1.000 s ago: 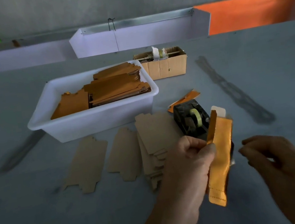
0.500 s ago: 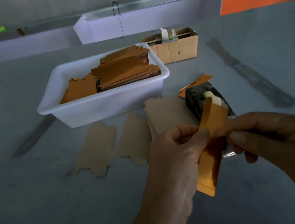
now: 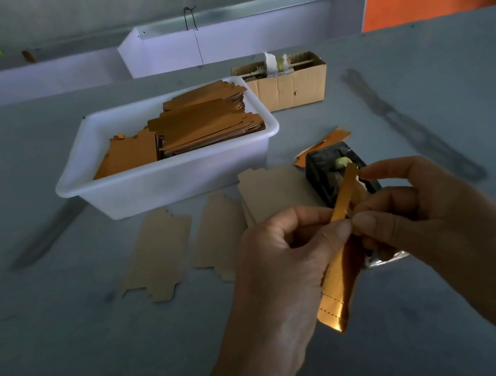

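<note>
Well, both hands meet on one orange carton blank (image 3: 335, 296), held off the table. The left hand (image 3: 282, 262) pinches it mid-length between thumb and curled fingers. The right hand (image 3: 436, 218) pinches its upper flap just beside that pinch. The blank hangs tilted, with its lower end below the grip. A black tape dispenser (image 3: 323, 177) sits directly behind the grip. Flat brown blanks (image 3: 160, 251) lie to its left, and a white tub (image 3: 176, 185) stands beyond them.

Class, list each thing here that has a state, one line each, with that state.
gold carton blank: folded, held up by both hands
left hand: pinches the blank
right hand: pinches its upper edge
white tub: open, holds stacked gold blanks
cardboard box: top open
tape dispenser: roll loaded
brown blanks: lying flat, unfolded
</note>
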The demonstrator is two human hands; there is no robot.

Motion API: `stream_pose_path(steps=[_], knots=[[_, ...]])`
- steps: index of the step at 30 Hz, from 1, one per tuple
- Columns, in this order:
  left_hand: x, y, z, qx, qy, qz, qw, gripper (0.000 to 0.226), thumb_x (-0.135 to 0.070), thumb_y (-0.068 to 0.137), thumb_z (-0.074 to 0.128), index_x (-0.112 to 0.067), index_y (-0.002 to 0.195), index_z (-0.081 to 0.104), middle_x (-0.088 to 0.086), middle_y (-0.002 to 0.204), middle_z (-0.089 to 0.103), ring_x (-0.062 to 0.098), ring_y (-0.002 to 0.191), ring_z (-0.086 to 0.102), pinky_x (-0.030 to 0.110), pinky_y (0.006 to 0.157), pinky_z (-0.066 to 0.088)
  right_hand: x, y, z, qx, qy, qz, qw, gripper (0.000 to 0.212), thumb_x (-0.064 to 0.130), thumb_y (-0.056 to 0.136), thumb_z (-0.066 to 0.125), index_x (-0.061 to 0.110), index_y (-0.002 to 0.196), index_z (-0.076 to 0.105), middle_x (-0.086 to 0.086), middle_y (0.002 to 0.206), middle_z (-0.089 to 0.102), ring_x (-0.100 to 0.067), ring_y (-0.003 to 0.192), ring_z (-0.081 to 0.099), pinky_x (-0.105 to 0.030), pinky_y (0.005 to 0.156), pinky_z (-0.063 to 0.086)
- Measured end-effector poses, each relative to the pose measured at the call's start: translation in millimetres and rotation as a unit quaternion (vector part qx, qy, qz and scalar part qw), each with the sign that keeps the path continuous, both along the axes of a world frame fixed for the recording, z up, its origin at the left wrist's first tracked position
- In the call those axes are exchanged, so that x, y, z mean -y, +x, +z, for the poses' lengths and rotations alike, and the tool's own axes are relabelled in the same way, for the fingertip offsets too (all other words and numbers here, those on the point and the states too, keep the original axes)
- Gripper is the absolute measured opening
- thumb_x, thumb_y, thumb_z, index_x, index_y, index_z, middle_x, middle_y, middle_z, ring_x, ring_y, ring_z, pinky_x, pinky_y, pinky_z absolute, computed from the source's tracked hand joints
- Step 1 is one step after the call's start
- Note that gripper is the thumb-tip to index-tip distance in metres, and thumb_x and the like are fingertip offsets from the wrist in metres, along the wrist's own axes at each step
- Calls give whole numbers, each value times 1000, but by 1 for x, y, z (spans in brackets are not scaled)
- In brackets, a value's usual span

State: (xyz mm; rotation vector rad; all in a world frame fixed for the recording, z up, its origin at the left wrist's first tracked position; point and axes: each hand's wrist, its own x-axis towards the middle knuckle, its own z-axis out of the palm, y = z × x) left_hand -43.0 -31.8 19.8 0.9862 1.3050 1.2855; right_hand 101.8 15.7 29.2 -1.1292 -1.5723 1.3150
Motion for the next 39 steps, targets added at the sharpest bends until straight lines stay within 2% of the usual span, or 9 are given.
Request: stream_pose_path(steps=[4, 11, 17, 23, 27, 31, 34, 37, 39], knots=[[0, 0, 2, 23, 10, -12, 1000, 22, -34, 62, 72, -21, 79, 75, -3, 68, 73, 3, 55, 66, 9, 46, 44, -1, 1, 0, -9, -14, 5, 1000, 62, 37, 44, 68, 25, 104, 54, -4, 73, 72, -20, 62, 69, -30, 54, 58], [-1, -1, 2, 13, 0, -15, 1000, 31, -42, 60, 70, -23, 83, 75, -2, 70, 73, 5, 56, 65, 12, 46, 44, 0, -1, 3, 57, 30, -18, 998, 61, 48, 45, 66, 31, 101, 50, 3, 74, 73, -16, 65, 71, -37, 65, 56], [-1, 3, 0, 17, -17, -4, 1000, 14, -32, 81, 67, -20, 78, 73, -1, 67, 71, 4, 54, 61, 10, 45, 42, 2, -4, 2, 117, 50, -49, 991, 43, 32, 63, 75, 30, 97, 49, 10, 68, 72, -7, 59, 69, -31, 64, 55], [0, 13, -3, 28, -24, 56, 998, 17, -21, 88, 64, -17, 73, 71, 2, 65, 70, 5, 52, 60, 12, 45, 42, 5, -7, -1, 138, 54, -64, 987, 33, 19, 71, 75, 26, 93, 52, 12, 68, 72, -7, 58, 68, -35, 67, 56], [2, 24, -9, 9, 32, 115, 993, 15, -16, 86, 66, -18, 72, 71, 3, 62, 70, 7, 50, 62, 16, 46, 45, 5, -8, 0, 144, 58, -61, 986, 30, 16, 71, 77, 25, 89, 54, 10, 69, 72, -9, 58, 69, -34, 65, 56], [5, 32, -21, -122, 152, 165, 967, 9, -15, 84, 69, -18, 75, 69, 5, 65, 67, 9, 52, 60, 21, 51, 48, 4, -5, 4, 152, 59, -43, 986, 26, 14, 71, 76, 21, 86, 57, 7, 67, 71, -10, 54, 67, -27, 56, 52], [7, 31, -24, -195, 203, 183, 942, 4, -18, 80, 66, -16, 77, 69, 2, 68, 66, 5, 57, 61, 17, 54, 49, 5, -5, 5, 142, 43, -24, 989, 25, 15, 70, 77, 19, 86, 58, 6, 65, 71, -9, 52, 65, -17, 48, 50], [8, 28, -22, -163, 184, 181, 952, 8, -9, 84, 70, -13, 77, 70, 3, 67, 67, 2, 56, 62, 12, 52, 47, 5, -7, 6, 127, 35, -33, 991, 29, 19, 66, 80, 18, 85, 59, 4, 65, 71, -11, 53, 66, -22, 50, 53], [9, 24, -18, -104, 156, 176, 966, 9, -8, 83, 70, -14, 76, 70, 0, 64, 69, 2, 53, 61, 12, 50, 46, 4, -10, 6, 134, 55, -60, 988, 38, 34, 57, 81, 24, 85, 58, 8, 67, 70, -9, 55, 65, -29, 55, 53]])
